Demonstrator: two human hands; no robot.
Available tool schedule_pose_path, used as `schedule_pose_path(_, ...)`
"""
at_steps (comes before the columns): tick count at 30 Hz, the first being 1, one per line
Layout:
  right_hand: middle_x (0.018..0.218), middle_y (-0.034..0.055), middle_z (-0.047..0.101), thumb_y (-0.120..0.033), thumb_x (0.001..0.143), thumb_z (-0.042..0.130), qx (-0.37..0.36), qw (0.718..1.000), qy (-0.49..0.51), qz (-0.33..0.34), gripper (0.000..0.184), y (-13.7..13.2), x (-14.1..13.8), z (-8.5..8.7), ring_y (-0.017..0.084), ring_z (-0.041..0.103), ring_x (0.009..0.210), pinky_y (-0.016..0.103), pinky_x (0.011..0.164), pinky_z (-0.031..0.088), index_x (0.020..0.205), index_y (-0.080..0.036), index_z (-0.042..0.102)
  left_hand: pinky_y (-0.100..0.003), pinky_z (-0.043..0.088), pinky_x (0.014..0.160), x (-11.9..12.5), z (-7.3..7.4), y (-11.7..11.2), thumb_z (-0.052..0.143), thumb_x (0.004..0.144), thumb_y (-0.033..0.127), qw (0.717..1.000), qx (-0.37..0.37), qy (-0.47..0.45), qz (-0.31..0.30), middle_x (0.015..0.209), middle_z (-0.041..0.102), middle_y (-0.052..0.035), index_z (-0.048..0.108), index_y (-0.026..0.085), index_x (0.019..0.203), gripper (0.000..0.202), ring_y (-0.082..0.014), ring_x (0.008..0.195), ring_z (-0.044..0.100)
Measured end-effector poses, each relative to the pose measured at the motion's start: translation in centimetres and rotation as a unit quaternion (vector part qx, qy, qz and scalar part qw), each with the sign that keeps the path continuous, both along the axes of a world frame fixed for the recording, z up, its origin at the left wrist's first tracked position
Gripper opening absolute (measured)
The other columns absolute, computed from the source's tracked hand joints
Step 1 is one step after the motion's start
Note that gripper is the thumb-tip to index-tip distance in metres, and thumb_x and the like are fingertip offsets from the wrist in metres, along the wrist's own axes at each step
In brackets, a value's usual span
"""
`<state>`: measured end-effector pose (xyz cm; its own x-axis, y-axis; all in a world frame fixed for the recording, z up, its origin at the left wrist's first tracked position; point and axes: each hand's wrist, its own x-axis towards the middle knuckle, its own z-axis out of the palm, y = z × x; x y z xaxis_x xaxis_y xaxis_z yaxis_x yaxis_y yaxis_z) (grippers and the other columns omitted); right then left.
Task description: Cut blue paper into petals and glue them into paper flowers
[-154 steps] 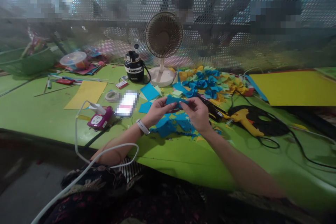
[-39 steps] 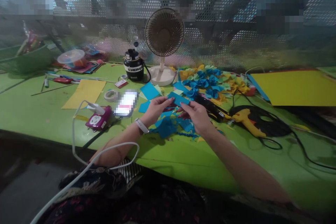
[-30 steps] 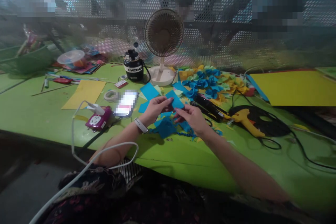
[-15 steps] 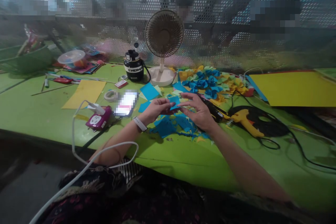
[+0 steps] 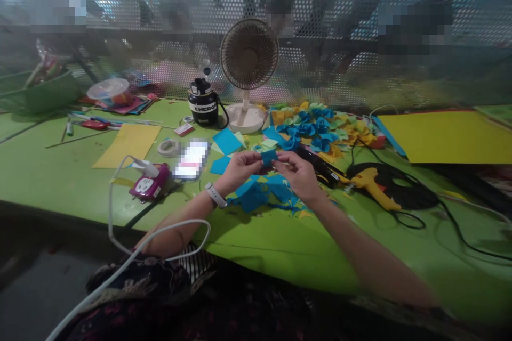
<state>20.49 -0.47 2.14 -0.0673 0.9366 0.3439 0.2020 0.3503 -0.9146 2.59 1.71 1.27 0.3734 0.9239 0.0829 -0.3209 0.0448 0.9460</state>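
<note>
My left hand (image 5: 240,168) and right hand (image 5: 298,175) meet above the green table (image 5: 280,245), thumbs and fingertips pinching a small blue paper (image 5: 269,157) from either side. It is so small that a slack pinch could let it slip, and it would land among the blue scraps (image 5: 252,197) right below my hands, where the matching color would make it hard to pick out.

Just beside my right hand lies a black tool (image 5: 319,166). I can't tell whether it is hot, but if it is, a careless drift of my wrist could mean a burn or a scorched paper. The yellow glue gun (image 5: 374,182) sits farther right among black cords, which could snag if I reach across them.

Near my left forearm, a white cable (image 5: 120,234) loops to the pink socket (image 5: 144,182), so catching it could drag the socket toward the phone (image 5: 191,159). On the far side stands a fan (image 5: 248,53); I can't tell whether it is running, but moving air could scatter the loose scraps.
</note>
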Motion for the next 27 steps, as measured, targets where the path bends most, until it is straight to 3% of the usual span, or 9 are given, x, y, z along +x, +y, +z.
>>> schedule_pose_path(3, 0.071, 0.0013, 0.063, -0.057, 0.075, 0.073, -0.021, 0.999, -0.003, -0.032, 0.038, -0.28, -0.37, 0.11, 0.015, 0.057, 0.063, 0.030, 0.061, 0.050, 0.077, -0.020, 0.066, -0.032, 0.058, 0.075, -0.08, -0.01, -0.21, 0.088, 0.061, 0.051, 1.000, 0.011, 0.009, -0.014, 0.078, 0.075, -0.0058, 0.071, 0.011, 0.083, 0.048, -0.0168, 0.072, 0.072)
schedule_pose_path(5, 0.066, -0.0002, 0.061, -0.057, 0.075, 0.072, -0.016, 0.999, -0.006, -0.051, 0.038, -0.39, -0.42, 0.29, 0.014, 0.055, 0.061, 0.029, 0.060, 0.049, 0.075, -0.020, 0.063, -0.034, 0.059, 0.078, -0.20, 0.03, -0.38, 0.086, 0.064, 0.050, 1.000, 0.005, 0.015, -0.024, 0.082, 0.075, -0.0073, 0.071, 0.011, 0.085, 0.046, -0.0199, 0.078, 0.073)
schedule_pose_path(10, 0.067, 0.0004, 0.063, -0.058, 0.075, 0.071, -0.007, 0.998, -0.017, -0.059, 0.040, -0.51, -0.33, 0.65, 0.015, 0.057, 0.060, 0.029, 0.060, 0.050, 0.074, -0.020, 0.061, -0.038, 0.059, 0.081, -0.34, 0.23, -0.78, 0.086, 0.064, 0.049, 0.999, -0.030, -0.008, -0.027, 0.080, 0.075, -0.0073, 0.070, 0.012, 0.087, 0.047, -0.0252, 0.082, 0.075)
schedule_pose_path(17, 0.070, 0.0023, 0.065, -0.058, 0.076, 0.072, -0.008, 0.998, -0.029, -0.047, 0.040, -0.63, -0.35, 0.60, 0.017, 0.060, 0.063, 0.031, 0.063, 0.051, 0.075, -0.020, 0.062, -0.032, 0.059, 0.079, 0.02, 0.55, -0.99, 0.084, 0.068, 0.051, 0.999, 0.000, 0.040, -0.024, 0.082, 0.076, -0.0079, 0.073, 0.012, 0.081, 0.043, -0.0196, 0.082, 0.073)
schedule_pose_path(27, 0.068, 0.0021, 0.065, -0.058, 0.075, 0.071, -0.012, 0.999, -0.035, -0.040, 0.039, -0.54, -0.13, 0.64, 0.017, 0.061, 0.063, 0.032, 0.064, 0.051, 0.074, -0.020, 0.062, -0.033, 0.060, 0.079, -0.03, 0.24, -0.91, 0.083, 0.069, 0.053, 0.999, 0.006, 0.046, -0.028, 0.084, 0.077, -0.0092, 0.073, 0.011, 0.078, 0.044, -0.0191, 0.081, 0.073)
